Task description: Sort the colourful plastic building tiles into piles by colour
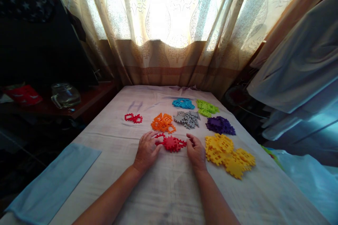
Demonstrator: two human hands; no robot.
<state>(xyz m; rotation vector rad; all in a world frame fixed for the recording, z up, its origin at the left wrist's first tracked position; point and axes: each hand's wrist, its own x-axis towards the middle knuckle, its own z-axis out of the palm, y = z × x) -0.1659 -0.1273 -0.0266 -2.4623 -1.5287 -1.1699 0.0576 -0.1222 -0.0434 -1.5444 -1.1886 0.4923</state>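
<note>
A pile of red toothed plastic pieces (172, 143) lies between my two hands on the cloth-covered table (116, 151). My left hand (147, 149) touches a red piece at the pile's left edge, thumb and fingers apart. My right hand (195, 150) rests at the pile's right edge with its fingers curled; whether anything is between them is hidden. Two more red pieces (133, 118) lie apart at the left. Beyond the pile are orange pieces (162, 123) and grey pieces (187, 119). Yellow pieces (228, 154) are heaped right of my right hand.
Blue pieces (183, 103), lime green pieces (207, 108) and purple pieces (220, 125) sit farther back. A folded light blue cloth (56, 179) lies at the left edge. A glass jug (65, 95) stands on a dark side table. Curtains hang behind.
</note>
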